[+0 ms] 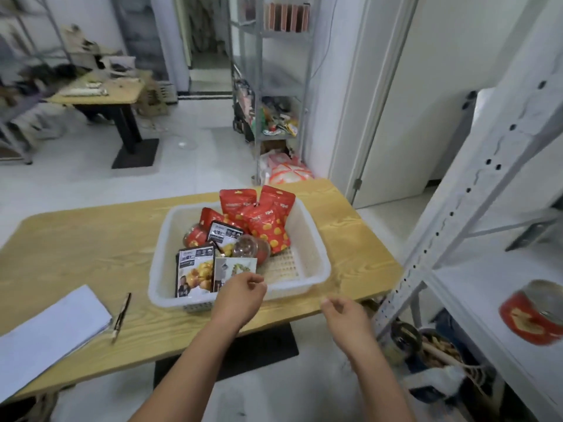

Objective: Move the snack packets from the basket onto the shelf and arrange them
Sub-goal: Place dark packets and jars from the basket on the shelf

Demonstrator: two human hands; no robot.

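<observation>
**Reaching into the basket for the next packet**

Hovering over the near rim of the white plastic basket (316,239), the left hand (240,295) is curling its fingers toward the pale packet (234,269) standing at the front. The fingertips are sitting right at that packet's lower edge, but whether they are already pinching it cannot be told; the hand is loosely bent, not clenched. The right hand (344,315) is hanging just past the table edge (350,303), near the basket's right corner, fingers half curled and holding nothing, probably waiting to steady the basket or take a second packet.

The basket is sitting on the wooden table (91,254), close to the white metal shelf (493,287) at the right, which is likely why it is parked there: a short carry from one to the other. Inside, the packets are lying in a loose heap. Red pouches with yellow spots (268,220) are leaning against the far wall, dark-topped packets (193,269) are standing toward the front left, and a clear domed tub (251,246) is resting in the middle. The right part of the basket floor is showing bare.

On the shelf a red-labelled jar (536,312) is already standing, blurred. Most of the snacks are remaining in the basket, so the job is looking far from done. A white paper stack (51,327) and a pen (122,315) are lying on the table to the left, well apart from the basket.
</observation>
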